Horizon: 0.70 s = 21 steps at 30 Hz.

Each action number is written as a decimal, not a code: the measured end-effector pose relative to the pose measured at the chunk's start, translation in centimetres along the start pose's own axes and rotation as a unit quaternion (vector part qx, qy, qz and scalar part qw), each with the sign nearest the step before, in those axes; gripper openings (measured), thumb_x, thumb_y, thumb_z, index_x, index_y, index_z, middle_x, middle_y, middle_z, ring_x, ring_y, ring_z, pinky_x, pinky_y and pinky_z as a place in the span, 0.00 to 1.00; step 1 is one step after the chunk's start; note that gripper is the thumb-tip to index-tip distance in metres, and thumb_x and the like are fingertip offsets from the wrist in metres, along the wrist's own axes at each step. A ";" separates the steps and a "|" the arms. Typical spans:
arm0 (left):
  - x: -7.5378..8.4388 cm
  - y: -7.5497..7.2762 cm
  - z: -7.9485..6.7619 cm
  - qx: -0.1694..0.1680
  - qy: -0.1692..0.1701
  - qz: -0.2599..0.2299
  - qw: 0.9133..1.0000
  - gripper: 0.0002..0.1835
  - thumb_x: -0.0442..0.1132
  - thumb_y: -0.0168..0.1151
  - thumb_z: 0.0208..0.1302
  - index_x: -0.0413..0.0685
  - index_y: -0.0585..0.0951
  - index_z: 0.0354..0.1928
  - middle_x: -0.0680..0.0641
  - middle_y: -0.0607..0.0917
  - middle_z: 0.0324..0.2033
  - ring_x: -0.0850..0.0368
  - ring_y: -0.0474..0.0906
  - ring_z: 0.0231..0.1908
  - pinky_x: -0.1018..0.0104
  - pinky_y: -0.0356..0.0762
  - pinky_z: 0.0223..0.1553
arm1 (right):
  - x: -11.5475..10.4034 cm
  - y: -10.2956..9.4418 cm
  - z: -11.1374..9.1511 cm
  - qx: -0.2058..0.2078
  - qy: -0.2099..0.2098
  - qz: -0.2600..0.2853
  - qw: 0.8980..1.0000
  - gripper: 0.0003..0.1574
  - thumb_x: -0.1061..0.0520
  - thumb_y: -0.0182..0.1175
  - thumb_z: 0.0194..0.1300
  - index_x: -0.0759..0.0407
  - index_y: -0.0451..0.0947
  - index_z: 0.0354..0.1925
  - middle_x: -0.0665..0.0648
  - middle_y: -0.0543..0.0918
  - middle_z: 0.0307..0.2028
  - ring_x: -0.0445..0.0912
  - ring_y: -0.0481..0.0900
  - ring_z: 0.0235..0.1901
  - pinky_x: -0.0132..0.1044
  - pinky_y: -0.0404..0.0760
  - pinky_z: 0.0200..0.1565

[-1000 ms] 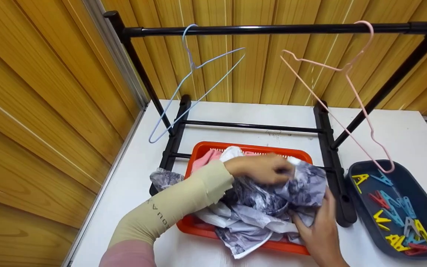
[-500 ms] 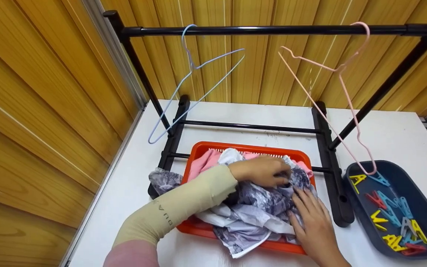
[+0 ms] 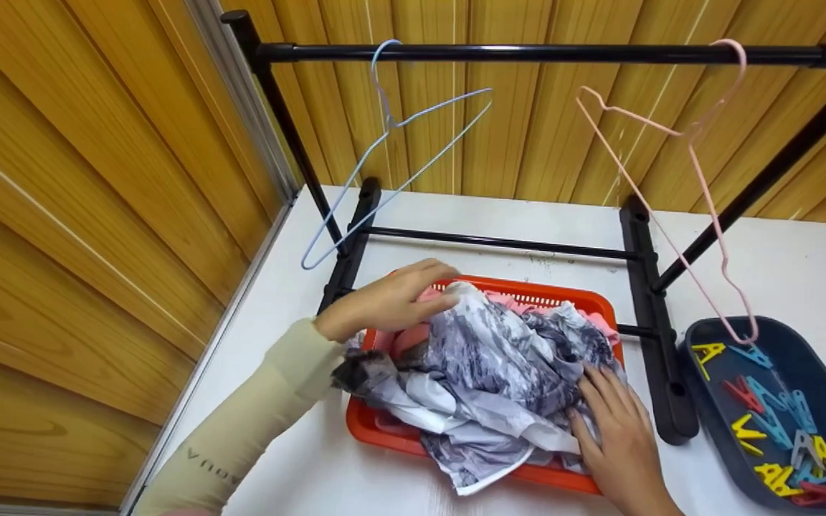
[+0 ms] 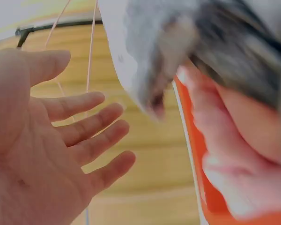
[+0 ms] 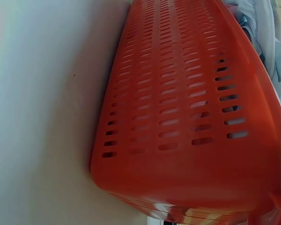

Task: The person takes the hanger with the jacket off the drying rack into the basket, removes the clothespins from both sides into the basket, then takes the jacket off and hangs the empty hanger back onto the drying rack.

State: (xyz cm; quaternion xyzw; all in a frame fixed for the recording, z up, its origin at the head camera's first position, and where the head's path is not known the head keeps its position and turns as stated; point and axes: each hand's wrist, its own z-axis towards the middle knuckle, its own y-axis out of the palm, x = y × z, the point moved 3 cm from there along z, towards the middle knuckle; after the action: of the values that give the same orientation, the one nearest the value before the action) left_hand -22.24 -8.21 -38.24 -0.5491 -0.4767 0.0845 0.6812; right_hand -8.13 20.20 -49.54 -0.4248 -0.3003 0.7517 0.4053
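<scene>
An orange-red plastic basket (image 3: 370, 431) holds a crumpled grey-and-white marbled garment (image 3: 492, 351), with pink cloth (image 4: 234, 159) beneath it. Part of the garment hangs over the basket's front rim. My left hand (image 3: 402, 299) hovers over the basket's back-left side, fingers extended. The left wrist view shows the bare palm with fingers spread and nothing held. My right hand (image 3: 621, 437) rests on the garment at the basket's right side, its fingers lying fairly straight. Only the slotted basket wall (image 5: 178, 173) and some cloth fill most of the right wrist view; that hand is outside it.
A black rack (image 3: 528, 52) stands behind and around the basket. From its bar hang a blue hanger (image 3: 388, 125) and a pink hanger (image 3: 692, 132). To the right, a dark tub (image 3: 714, 390) contains several coloured clothespins (image 3: 775, 479). Wood-patterned panels border the white table.
My left hand has moved from the basket's right-middle to its back-left, and the marbled cloth is now spread leftward. My right hand came down from the garment's raised corner and rests on the cloth.
</scene>
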 end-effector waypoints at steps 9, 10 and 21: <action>-4.4 1.0 -6.0 -0.010 -0.045 -0.050 0.998 0.50 0.59 0.70 0.51 0.55 0.58 0.74 0.50 0.62 0.71 0.49 0.59 0.70 0.47 0.58 0.70 | 0.1 -0.1 0.0 -0.011 0.014 0.005 1.000 0.26 0.61 0.64 0.57 0.65 0.77 0.55 0.62 0.75 0.62 0.59 0.66 0.65 0.45 0.52 0.72; -4.8 1.2 -6.7 -0.025 -0.056 -0.057 0.997 0.53 0.59 0.73 0.48 0.57 0.57 0.74 0.50 0.60 0.72 0.48 0.56 0.72 0.45 0.57 0.70 | 0.1 -0.1 0.0 -0.013 0.015 0.006 1.000 0.26 0.61 0.64 0.57 0.65 0.77 0.55 0.62 0.75 0.62 0.59 0.66 0.65 0.46 0.52 0.72; -8.9 2.6 -10.7 -0.074 -0.090 -0.089 0.989 0.58 0.38 0.78 0.42 0.52 0.53 0.75 0.43 0.56 0.74 0.42 0.53 0.72 0.40 0.54 0.70 | 0.2 0.1 0.0 0.003 -0.005 0.009 1.000 0.26 0.61 0.64 0.56 0.66 0.77 0.54 0.62 0.75 0.61 0.59 0.67 0.64 0.34 0.46 0.73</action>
State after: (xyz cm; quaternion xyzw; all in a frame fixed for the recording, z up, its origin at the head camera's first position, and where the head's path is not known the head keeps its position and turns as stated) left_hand -17.93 -20.06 -44.73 -0.5432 -0.5883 0.0375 0.5979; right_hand -8.25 20.33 -49.69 -0.4227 -0.2957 0.7584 0.3985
